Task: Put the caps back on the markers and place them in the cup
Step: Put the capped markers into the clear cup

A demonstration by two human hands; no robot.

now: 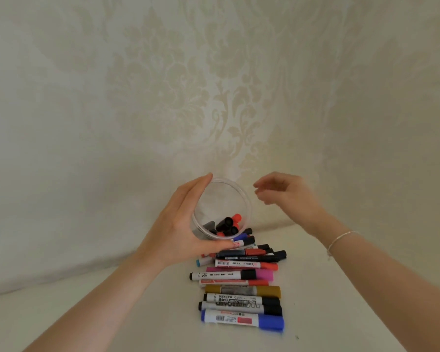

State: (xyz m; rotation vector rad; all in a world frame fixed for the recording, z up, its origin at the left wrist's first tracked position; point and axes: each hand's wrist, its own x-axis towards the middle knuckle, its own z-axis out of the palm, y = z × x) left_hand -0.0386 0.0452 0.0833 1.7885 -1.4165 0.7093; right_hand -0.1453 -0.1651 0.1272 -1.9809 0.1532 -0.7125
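Above the markers [241, 283], left hand [178, 224] grips cup [241, 196].

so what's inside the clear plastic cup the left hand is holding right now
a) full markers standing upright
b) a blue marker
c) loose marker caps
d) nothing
c: black and red loose marker caps lie in the tilted clear plastic cup that the left hand grips.

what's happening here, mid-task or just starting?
A person's left hand grips a clear plastic cup, tilted with its mouth toward the camera. Loose black and red caps lie inside it. The right hand hovers beside the cup, holding nothing. A row of markers lies on the white table in front; none is in the cup, so it looks early.
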